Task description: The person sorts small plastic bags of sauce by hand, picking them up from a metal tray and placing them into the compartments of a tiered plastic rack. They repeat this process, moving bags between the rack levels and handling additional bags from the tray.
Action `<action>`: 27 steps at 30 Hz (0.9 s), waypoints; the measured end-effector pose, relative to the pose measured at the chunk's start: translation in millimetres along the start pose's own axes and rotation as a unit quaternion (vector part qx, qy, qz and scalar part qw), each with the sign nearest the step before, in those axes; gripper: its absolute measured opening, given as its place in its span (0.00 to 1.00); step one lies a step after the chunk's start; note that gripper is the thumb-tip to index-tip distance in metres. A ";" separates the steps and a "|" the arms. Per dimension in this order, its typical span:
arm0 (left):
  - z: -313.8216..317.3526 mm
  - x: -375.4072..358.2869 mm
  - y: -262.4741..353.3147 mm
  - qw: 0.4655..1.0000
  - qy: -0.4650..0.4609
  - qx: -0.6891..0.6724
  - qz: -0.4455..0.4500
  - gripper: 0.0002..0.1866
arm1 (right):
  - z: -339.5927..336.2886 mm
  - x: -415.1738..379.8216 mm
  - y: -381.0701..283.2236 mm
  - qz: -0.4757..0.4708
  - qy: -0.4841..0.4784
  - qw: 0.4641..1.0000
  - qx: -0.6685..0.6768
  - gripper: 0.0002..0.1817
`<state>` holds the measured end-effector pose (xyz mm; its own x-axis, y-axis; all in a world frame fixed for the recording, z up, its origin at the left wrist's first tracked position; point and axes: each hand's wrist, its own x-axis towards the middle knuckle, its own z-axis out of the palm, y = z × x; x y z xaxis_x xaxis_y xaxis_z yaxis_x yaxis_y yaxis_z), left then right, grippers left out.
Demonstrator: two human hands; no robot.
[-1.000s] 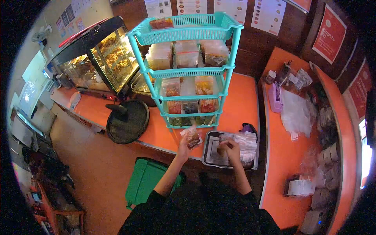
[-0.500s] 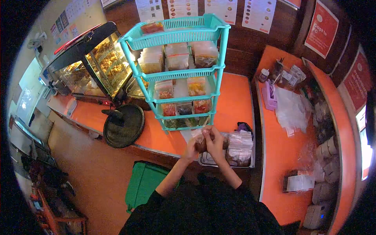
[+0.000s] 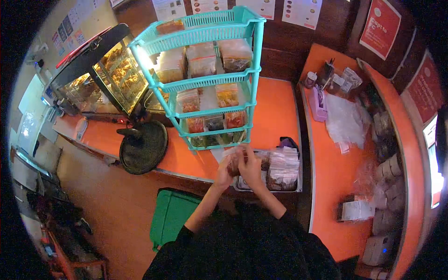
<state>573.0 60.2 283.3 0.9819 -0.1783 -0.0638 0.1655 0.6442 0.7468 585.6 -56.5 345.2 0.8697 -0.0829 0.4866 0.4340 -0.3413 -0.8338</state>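
My left hand (image 3: 224, 173) is closed on a small clear bag (image 3: 233, 164) with dark reddish-brown contents. My right hand (image 3: 250, 166) pinches the top of the same bag, its fingers bent over the edge. Both hands are above the left end of a metal tray (image 3: 241, 187) at the counter's front edge. Several filled bags (image 3: 283, 170) stand packed in the tray, right of my hands. Just beyond my hands rises a turquoise tiered rack (image 3: 200, 84) with filled bags on its levels.
A lit glass food warmer (image 3: 116, 70) and a round dark woven tray (image 3: 143, 149) are at the left. A green bin (image 3: 175, 217) stands below the counter. On the right counter lie clear bags (image 3: 344, 119) and a purple basket (image 3: 317, 103).
The view has shifted slightly, so the rack sits further left and higher. My right hand has moved its fingers along the bag's top; both hands still hold the bag.
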 end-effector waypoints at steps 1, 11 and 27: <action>17.4 -5.6 9.2 0.999 0.028 -0.016 0.033 0.27 | -3.6 2.1 -0.3 0.017 -0.007 0.999 -0.030 0.07; -43.6 -14.1 51.5 0.994 0.044 -0.007 0.103 0.32 | -65.5 -3.4 158.8 -0.055 -0.069 0.874 -0.479 0.21; -10.5 -14.1 68.2 0.992 -0.001 0.027 0.120 0.27 | 21.2 39.3 -45.0 -0.010 -0.221 0.961 0.166 0.05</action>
<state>571.4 114.4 328.2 0.9923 -0.0267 0.1210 -0.0776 0.6271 0.7751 605.2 -24.6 396.2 0.8433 0.3518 0.4063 0.4389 -0.0145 -0.8984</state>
